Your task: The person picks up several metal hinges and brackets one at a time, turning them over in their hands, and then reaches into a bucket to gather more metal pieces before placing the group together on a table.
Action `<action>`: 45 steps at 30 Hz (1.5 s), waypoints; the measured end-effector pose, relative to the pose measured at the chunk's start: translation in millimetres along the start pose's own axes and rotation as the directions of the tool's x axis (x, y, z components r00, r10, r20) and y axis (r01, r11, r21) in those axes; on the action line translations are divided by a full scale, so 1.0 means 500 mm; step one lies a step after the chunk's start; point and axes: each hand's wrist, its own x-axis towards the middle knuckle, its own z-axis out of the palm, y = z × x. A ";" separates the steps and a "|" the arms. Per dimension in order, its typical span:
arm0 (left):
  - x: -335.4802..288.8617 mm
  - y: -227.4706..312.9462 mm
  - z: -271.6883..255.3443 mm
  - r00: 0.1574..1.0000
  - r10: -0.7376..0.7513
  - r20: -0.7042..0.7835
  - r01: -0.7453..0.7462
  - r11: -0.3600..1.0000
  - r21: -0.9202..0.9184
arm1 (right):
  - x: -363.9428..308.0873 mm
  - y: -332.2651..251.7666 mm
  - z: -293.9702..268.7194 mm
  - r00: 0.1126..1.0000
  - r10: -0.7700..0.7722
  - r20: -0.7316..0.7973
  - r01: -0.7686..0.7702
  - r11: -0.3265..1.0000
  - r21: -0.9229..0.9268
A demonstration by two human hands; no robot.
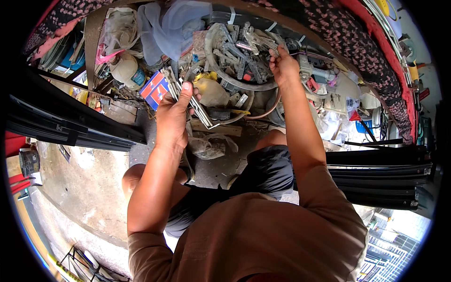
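Observation:
My left hand point(174, 113) is closed round a bundle of thin metal strips point(202, 114), its thumb laid along the top. The strips stick out above and below the fist. Beyond it sits a blue, red and white box point(154, 89), partly behind the hand. My right hand point(284, 68) reaches over the right side of a round grey basin point(251, 86), fingers curled and pinched together. Whatever is between those fingertips is too small to make out. The basin holds a heap of grey, dusty strips and small fittings point(239, 52).
A dirty white jug point(126, 69) and cloudy plastic sheeting point(176, 30) lie at the far left. Long black bars point(376, 181) stand out at both sides. A patterned cloth edge point(357, 51) hangs overhead at right. A plastic bag point(206, 146) lies between my legs.

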 end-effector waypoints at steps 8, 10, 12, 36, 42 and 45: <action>-0.006 -0.001 0.010 1.000 -0.003 0.002 0.003 0.999 0.032 | -0.012 0.006 -0.014 1.000 -0.006 -0.002 0.006 1.000 -0.003; -0.007 -0.001 0.010 1.000 -0.006 -0.005 0.006 0.999 0.044 | -0.016 0.005 -0.017 1.000 -0.021 0.013 0.021 1.000 0.004; -0.007 -0.002 0.007 1.000 -0.008 -0.008 0.008 0.999 0.046 | -0.019 0.002 -0.016 1.000 -0.027 0.007 0.027 1.000 0.004; -0.017 -0.008 0.008 1.000 -0.009 0.028 0.009 1.000 0.012 | -0.017 0.162 0.054 0.968 -0.022 0.251 0.234 -0.294 -0.927; -0.021 -0.009 0.012 0.998 0.006 0.059 -0.008 0.999 0.031 | 0.011 0.165 0.078 0.967 -0.037 0.251 0.221 -0.365 -0.905; -0.025 0.001 0.016 0.999 0.013 0.033 -0.014 1.000 0.017 | 0.075 0.130 0.050 0.950 -0.029 0.312 0.277 -0.391 -0.878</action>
